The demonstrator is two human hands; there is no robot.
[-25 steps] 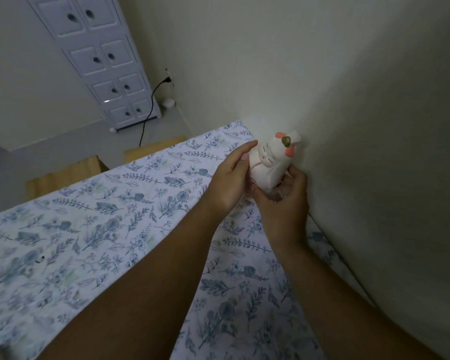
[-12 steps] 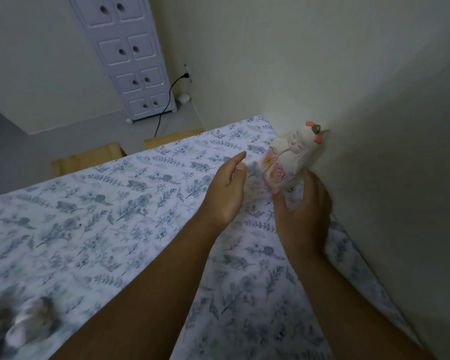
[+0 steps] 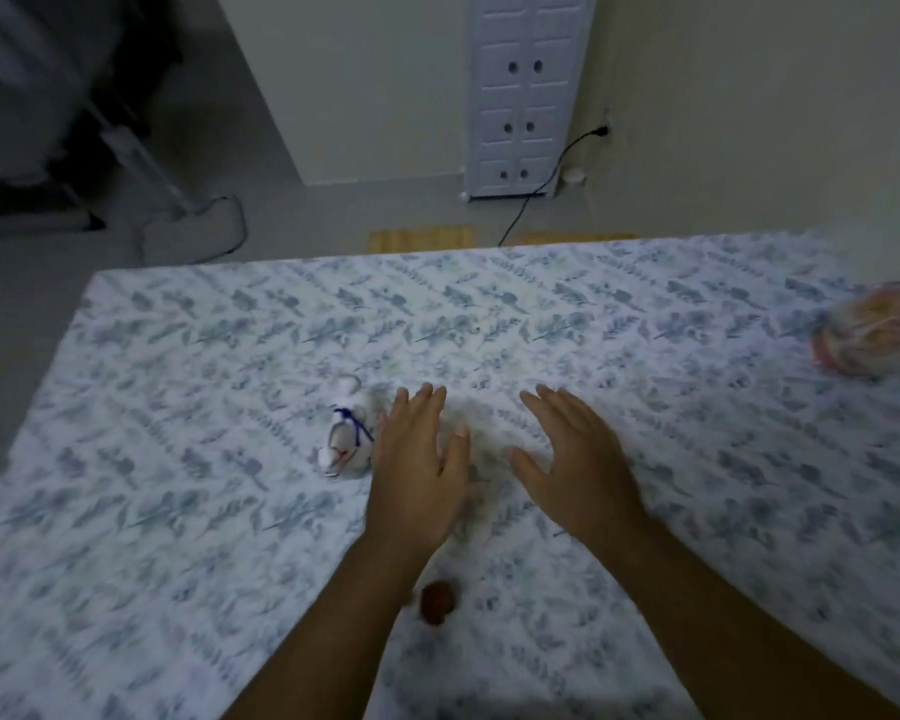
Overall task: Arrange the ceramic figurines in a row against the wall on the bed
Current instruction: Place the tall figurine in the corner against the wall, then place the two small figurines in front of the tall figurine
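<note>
A white figurine with a blue ribbon (image 3: 348,433) lies on its side on the floral bed sheet (image 3: 178,387). My left hand (image 3: 419,459) hovers open just to its right, fingers spread. My right hand (image 3: 575,459) is open too, further right, holding nothing. A pink and white figurine (image 3: 871,335), blurred, stands at the far right by the wall (image 3: 749,96). A small reddish-brown object (image 3: 437,601) lies on the sheet beside my left forearm, partly hidden by it.
Beyond the bed's far edge are the grey floor, a white drawer cabinet (image 3: 523,90) and a black cable (image 3: 541,189) plugged into the wall. Wooden slats (image 3: 419,239) show at the bed's foot. A dark shape fills the top left corner.
Both hands let go of the pink and white figurine by the wall and moved left to the middle of the bed. The view swung left, bringing the white figurine into sight.
</note>
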